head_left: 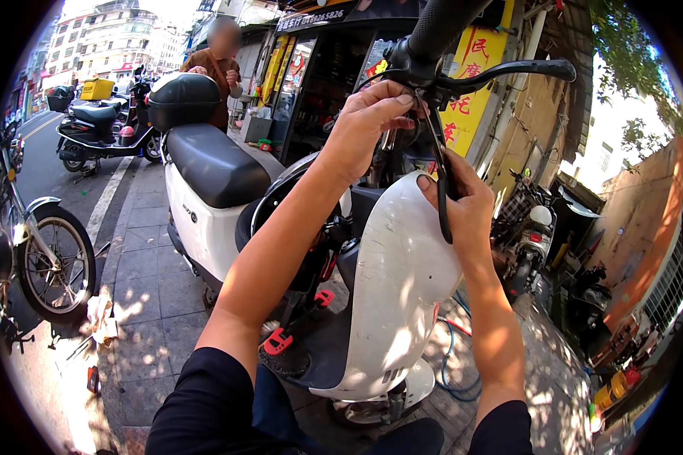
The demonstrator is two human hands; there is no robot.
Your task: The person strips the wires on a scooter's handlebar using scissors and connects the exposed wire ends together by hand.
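Note:
Both my hands are raised to the handlebar grip [446, 29] of a white electric scooter [402, 280]. My left hand [372, 121] is pinched at the underside of the brake lever mount, thumb and fingers together; what lies between them is hidden. My right hand [467, 201] is lower, closed round a long, thin, curved black piece [442, 163] whose upper end reaches up to my left fingers. Whether this piece is a cable or a tool handle I cannot make out. Above my right hand the black brake lever [508, 76] sticks out to the right.
The scooter's black seat [216, 163] and rear box [184, 100] are at left. A person in brown [214, 68] stands behind it. Other parked two-wheelers include a black scooter [110, 125] and a motorcycle [45, 258]. A blue hose [449, 364] lies on the paving.

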